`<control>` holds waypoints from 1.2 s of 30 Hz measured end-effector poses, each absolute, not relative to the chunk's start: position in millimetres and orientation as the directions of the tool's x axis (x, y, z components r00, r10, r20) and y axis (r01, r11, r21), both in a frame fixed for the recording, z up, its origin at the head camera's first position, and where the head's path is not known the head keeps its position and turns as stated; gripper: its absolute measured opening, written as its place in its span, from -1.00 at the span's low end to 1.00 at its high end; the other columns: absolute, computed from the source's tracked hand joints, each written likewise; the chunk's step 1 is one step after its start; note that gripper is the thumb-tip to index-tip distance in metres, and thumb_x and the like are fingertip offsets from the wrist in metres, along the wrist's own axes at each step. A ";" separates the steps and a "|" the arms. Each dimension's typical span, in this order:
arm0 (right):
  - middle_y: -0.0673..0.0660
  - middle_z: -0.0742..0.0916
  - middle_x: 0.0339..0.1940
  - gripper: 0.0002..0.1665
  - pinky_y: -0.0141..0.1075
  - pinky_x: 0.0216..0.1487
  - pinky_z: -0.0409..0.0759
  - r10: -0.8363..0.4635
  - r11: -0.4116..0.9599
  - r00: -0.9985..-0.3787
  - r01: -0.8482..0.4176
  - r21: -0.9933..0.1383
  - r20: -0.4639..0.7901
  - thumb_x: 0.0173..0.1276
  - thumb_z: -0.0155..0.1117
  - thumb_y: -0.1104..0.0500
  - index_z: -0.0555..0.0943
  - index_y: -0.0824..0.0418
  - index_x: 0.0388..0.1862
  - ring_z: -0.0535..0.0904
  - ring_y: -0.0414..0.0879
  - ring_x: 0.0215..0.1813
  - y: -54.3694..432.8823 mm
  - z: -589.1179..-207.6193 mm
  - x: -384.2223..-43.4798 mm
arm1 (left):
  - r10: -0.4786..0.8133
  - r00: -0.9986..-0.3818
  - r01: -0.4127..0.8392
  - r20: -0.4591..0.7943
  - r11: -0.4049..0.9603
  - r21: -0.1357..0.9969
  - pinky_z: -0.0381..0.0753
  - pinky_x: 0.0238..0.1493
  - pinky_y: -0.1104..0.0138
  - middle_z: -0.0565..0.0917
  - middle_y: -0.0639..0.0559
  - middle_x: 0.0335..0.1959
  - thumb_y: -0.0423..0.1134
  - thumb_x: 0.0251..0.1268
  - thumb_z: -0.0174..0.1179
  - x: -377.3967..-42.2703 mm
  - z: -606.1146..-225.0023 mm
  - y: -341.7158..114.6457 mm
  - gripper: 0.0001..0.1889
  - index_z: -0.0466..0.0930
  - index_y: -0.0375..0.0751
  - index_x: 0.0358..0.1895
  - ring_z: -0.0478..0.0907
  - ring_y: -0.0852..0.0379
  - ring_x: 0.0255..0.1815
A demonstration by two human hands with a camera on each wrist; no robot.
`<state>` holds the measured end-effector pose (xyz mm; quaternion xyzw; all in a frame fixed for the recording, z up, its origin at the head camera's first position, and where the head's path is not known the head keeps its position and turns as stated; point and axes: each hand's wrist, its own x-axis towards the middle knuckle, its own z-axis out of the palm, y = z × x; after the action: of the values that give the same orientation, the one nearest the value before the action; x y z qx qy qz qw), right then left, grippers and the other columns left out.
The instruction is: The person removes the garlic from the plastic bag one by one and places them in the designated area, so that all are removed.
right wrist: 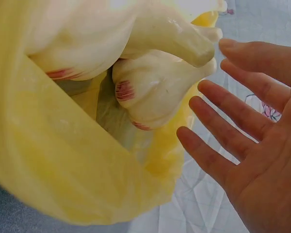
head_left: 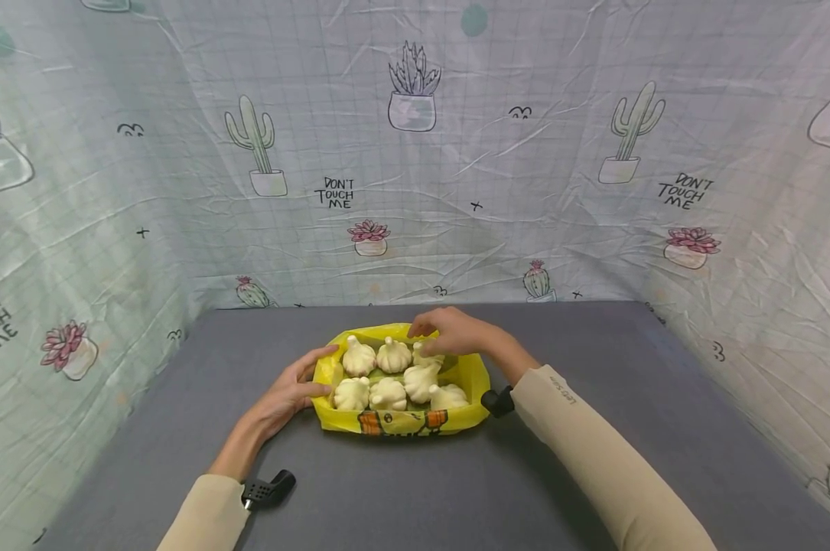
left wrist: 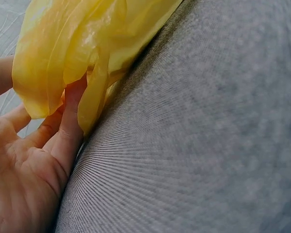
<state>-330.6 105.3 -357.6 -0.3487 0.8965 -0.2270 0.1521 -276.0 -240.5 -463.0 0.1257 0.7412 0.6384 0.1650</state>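
A yellow plastic bag (head_left: 473, 386), its rim folded down, stands on the grey table with several white garlic bulbs (head_left: 389, 393) inside. My left hand (head_left: 289, 394) holds the bag's left end. In the left wrist view some of its fingers (left wrist: 70, 124) reach under the loose yellow edge. Over the back right of the bag is my right hand (head_left: 459, 333), its fingers spread close to the stalk of a garlic bulb (head_left: 424, 357). The right wrist view shows a small gap between that hand's fingertips (right wrist: 203, 87) and a garlic bulb (right wrist: 157, 87) with a purple-streaked base.
A dark grey cloth (head_left: 566, 459) covers the table. Behind and on both sides hangs a pale curtain (head_left: 456, 168) printed with cacti and potted plants. A black wrist device (head_left: 268, 490) is by the left cuff and another black device (head_left: 499, 401) by the right.
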 end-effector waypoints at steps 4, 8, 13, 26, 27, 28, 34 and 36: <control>0.15 0.69 0.32 -0.56 0.03 0.39 0.54 -0.686 0.667 -0.713 -0.538 -0.516 -0.143 0.50 0.26 0.17 0.61 0.19 0.32 0.55 0.13 0.41 104.3 -360.0 -332.1 | 0.391 -0.916 -0.023 -0.083 0.155 0.988 0.46 0.36 -0.10 -0.25 -0.01 0.76 -0.22 0.37 0.28 -275.9 -463.5 -239.5 -0.17 0.11 0.05 0.66 -0.50 -0.24 0.73; 0.15 0.68 0.32 -0.55 0.03 0.39 0.54 -0.676 0.684 -0.716 -0.523 -0.509 -0.174 0.51 0.23 0.18 0.60 0.20 0.34 0.53 0.14 0.42 104.7 -364.6 -332.2 | 0.394 -0.915 -0.029 -0.086 0.149 0.988 0.46 0.36 -0.12 -0.22 0.00 0.76 -0.22 0.39 0.26 -275.1 -465.5 -238.2 -0.18 0.10 0.09 0.66 -0.35 -0.24 0.74; 0.14 0.68 0.34 -0.57 0.03 0.41 0.51 -0.679 0.687 -0.715 -0.539 -0.487 -0.167 0.57 0.20 0.12 0.61 0.18 0.35 0.54 0.12 0.41 102.6 -370.2 -334.1 | 0.389 -0.917 -0.036 -0.088 0.138 0.990 0.53 0.31 -0.07 -0.20 0.00 0.76 -0.22 0.39 0.26 -274.9 -466.7 -239.9 -0.18 0.11 0.10 0.66 -0.22 -0.26 0.73; 0.17 0.65 0.39 -0.54 0.02 0.33 0.58 -0.651 0.733 -0.729 -0.533 -0.423 -0.210 0.62 0.12 0.13 0.56 0.15 0.42 0.55 0.13 0.41 99.0 -372.3 -333.7 | 0.391 -0.916 -0.024 -0.086 0.160 0.987 0.43 0.37 -0.17 -0.12 -0.04 0.75 -0.21 0.36 0.27 -275.6 -467.3 -240.9 -0.18 0.12 0.11 0.65 -0.09 -0.31 0.69; 0.17 0.65 0.38 -0.55 0.01 0.32 0.58 -0.649 0.735 -0.731 -0.531 -0.422 -0.211 0.62 0.12 0.13 0.56 0.14 0.42 0.55 0.13 0.40 98.6 -372.7 -333.5 | 0.392 -0.916 -0.023 -0.085 0.160 0.987 0.44 0.36 -0.14 -0.11 -0.04 0.75 -0.22 0.37 0.26 -275.9 -467.7 -240.8 -0.18 0.12 0.11 0.65 -0.06 -0.30 0.69; 0.17 0.66 0.37 -0.55 0.01 0.31 0.59 -0.647 0.737 -0.733 -0.530 -0.421 -0.211 0.62 0.13 0.14 0.56 0.14 0.41 0.56 0.14 0.39 98.3 -373.3 -333.4 | 0.393 -0.915 -0.023 -0.085 0.160 0.987 0.46 0.34 -0.12 -0.10 -0.04 0.75 -0.22 0.37 0.26 -276.1 -468.2 -240.6 -0.18 0.12 0.11 0.65 -0.04 -0.30 0.68; 0.19 0.63 0.40 -0.57 0.03 0.30 0.59 -0.633 0.745 -0.740 -0.506 -0.434 -0.226 0.59 0.18 0.13 0.54 0.10 0.38 0.53 0.17 0.42 97.8 -377.9 -334.2 | 0.397 -0.915 -0.023 -0.077 0.139 0.990 0.56 0.26 0.00 -0.05 -0.07 0.74 -0.24 0.37 0.26 -277.3 -469.1 -239.4 -0.18 0.12 0.09 0.65 0.09 -0.32 0.62; 0.20 0.60 0.43 -0.54 0.04 0.33 0.57 -0.626 0.751 -0.744 -0.495 -0.438 -0.233 0.57 0.22 0.11 0.52 0.09 0.40 0.50 0.18 0.45 98.3 -379.5 -334.9 | 0.398 -0.914 -0.024 -0.076 0.134 0.991 0.58 0.25 0.01 -0.05 -0.08 0.73 -0.25 0.37 0.26 -277.8 -468.8 -238.9 -0.18 0.12 0.09 0.65 0.11 -0.33 0.62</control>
<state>-334.9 98.3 -379.5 -0.3056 0.9169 -0.1769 0.1858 -277.8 -238.9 -468.8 0.1272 0.7352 0.6455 0.1632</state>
